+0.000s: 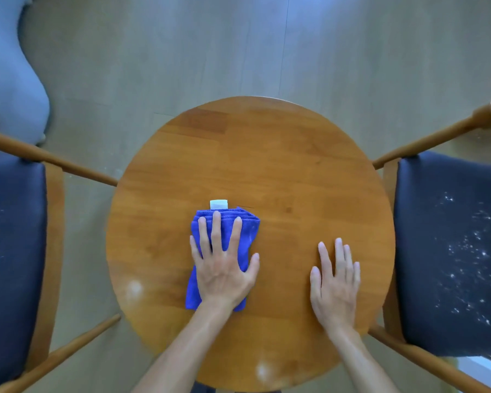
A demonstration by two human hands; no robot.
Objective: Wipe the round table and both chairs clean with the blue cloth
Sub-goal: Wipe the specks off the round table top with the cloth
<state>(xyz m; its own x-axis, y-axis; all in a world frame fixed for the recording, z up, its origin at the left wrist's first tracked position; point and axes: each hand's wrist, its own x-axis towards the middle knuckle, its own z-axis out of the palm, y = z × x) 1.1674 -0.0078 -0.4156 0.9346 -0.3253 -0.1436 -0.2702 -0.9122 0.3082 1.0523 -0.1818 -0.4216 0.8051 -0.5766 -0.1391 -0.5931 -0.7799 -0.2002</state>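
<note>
A round wooden table [267,154] fills the middle of the view. On it lies a folded blue cloth [250,225] with a white tag at its far edge. My left hand [223,268] presses flat on the cloth, fingers spread. My right hand [335,282] rests flat on the bare tabletop to the right, holding nothing. A chair with a dark seat [12,251] stands at the left, with a few white specks. The right chair's dark seat [451,251] carries many white specks.
Wooden armrests [68,165] of both chairs reach toward the table's edge. A grey-blue upholstered object [9,80] sits on the floor at the far left. Light wooden floor [267,52] lies beyond the table. Two pale smudges [133,287] mark the tabletop's near side.
</note>
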